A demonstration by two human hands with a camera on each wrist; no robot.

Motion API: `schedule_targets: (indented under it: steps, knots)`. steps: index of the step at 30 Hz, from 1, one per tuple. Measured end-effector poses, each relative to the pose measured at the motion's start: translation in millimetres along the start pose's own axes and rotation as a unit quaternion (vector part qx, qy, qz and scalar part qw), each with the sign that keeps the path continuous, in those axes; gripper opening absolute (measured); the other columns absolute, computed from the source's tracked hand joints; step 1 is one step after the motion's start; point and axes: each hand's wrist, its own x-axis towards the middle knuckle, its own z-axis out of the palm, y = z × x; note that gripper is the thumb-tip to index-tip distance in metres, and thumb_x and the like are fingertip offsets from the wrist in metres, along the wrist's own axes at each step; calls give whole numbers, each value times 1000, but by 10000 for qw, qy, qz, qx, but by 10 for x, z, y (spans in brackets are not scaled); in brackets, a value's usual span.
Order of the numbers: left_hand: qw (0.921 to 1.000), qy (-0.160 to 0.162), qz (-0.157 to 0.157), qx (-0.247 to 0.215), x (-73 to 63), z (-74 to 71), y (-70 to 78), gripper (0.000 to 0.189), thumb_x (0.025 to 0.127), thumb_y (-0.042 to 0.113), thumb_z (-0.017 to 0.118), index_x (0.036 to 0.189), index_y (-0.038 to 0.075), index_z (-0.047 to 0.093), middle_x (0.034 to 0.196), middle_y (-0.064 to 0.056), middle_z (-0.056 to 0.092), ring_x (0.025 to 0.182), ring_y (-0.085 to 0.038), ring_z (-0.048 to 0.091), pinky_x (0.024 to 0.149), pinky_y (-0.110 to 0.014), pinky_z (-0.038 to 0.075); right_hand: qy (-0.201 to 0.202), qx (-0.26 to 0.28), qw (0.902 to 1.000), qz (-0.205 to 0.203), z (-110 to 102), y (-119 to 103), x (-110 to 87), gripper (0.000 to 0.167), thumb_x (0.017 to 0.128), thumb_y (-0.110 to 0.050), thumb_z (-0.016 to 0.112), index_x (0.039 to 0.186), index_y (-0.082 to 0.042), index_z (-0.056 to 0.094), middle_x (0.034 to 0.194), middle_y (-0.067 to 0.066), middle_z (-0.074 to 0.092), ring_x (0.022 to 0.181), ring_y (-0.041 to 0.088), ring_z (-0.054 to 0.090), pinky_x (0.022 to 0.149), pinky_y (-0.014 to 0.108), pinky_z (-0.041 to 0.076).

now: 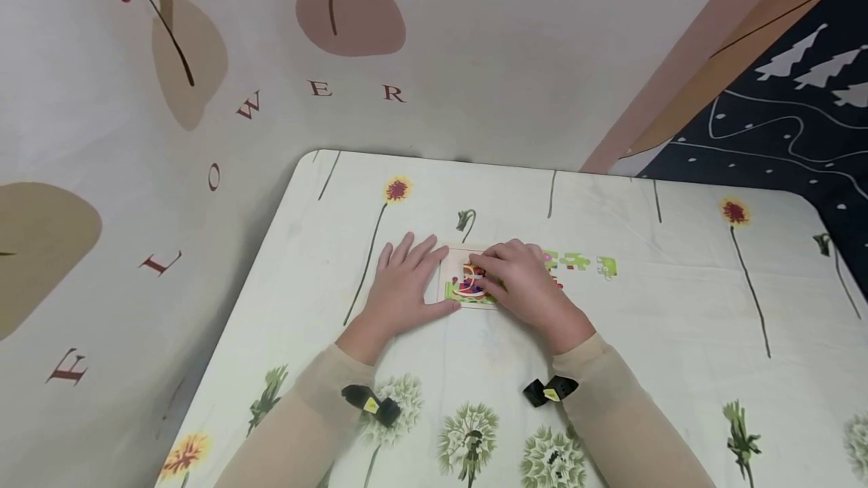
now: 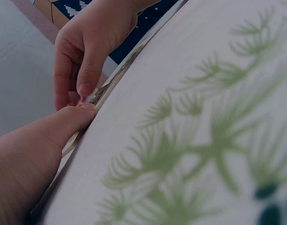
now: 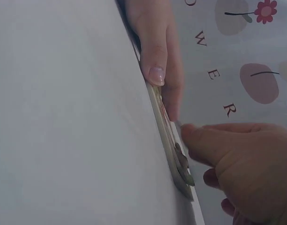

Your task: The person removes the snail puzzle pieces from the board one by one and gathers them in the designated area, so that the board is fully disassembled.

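A small puzzle board (image 1: pixel 450 258) with a pale frame and a colourful red, purple and green picture lies on the table. My left hand (image 1: pixel 403 288) rests spread at its left side, the thumb on the near left corner and the fingertips by the far left one. Over the picture, my right hand (image 1: pixel 532 285) pinches a small puzzle piece between thumb and fingers; a purple and orange bit of the piece (image 2: pixel 83 100) shows in the left wrist view. The right hand covers the board's right part. From the right wrist, the board (image 3: pixel 169 145) appears edge-on, with pieces rising slightly above it.
Right of the board lie loose puzzle pieces: a green one (image 1: pixel 576 260), another green one (image 1: pixel 606 267), and others partly hidden behind the right hand. They lie on a white flower-print tablecloth (image 1: pixel 678 307). A pale printed curtain (image 1: pixel 488 96) hangs behind the table's far edge.
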Motion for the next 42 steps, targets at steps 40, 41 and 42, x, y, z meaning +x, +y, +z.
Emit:
schedule_targets:
  steps: [40,41,42]
  knots:
    - [10000,59,21,17,0,40,-26,98,90,79,63,167,22,39,176,-4,27,163,-37,9,126,-65,5,1036,199,9861,1284,-419,738,-1228,49,88,-4,87,135,-9,74,113,10,78,104,29,56,92,61,30]
    - [10000,59,23,19,0,41,-26,98,90,79,63,167,22,39,176,-4,27,163,-37,8,126,-65,4,1042,164,9861,1283,-419,741,-1234,49,88,-4,87,135,-9,74,113,10,78,104,29,56,92,61,30]
    - [10000,54,22,18,1,41,-27,98,90,79,62,167,23,39,176,-4,26,163,-37,8,126,-65,4,1048,137,9860,1288,-420,743,-1238,50,87,-4,88,135,-9,74,113,10,78,104,29,56,92,61,30]
